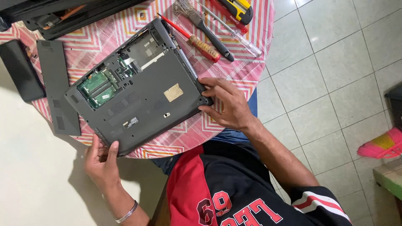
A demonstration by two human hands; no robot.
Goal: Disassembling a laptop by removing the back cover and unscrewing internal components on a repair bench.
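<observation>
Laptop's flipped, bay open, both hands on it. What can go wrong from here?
1. The laptop overhangs the table edge at the left hand; a slip may drop it.
2. The exposed green board could get knocked or shorted.
3. The screwdriver and brush lie close by and may be pushed off.

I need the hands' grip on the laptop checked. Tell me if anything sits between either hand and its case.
Nothing visible does. The left hand grips the corner of the upturned grey laptop directly, and the right hand has its fingers on the opposite corner. The screwdrivers and brush lie apart on the tablecloth.
</observation>
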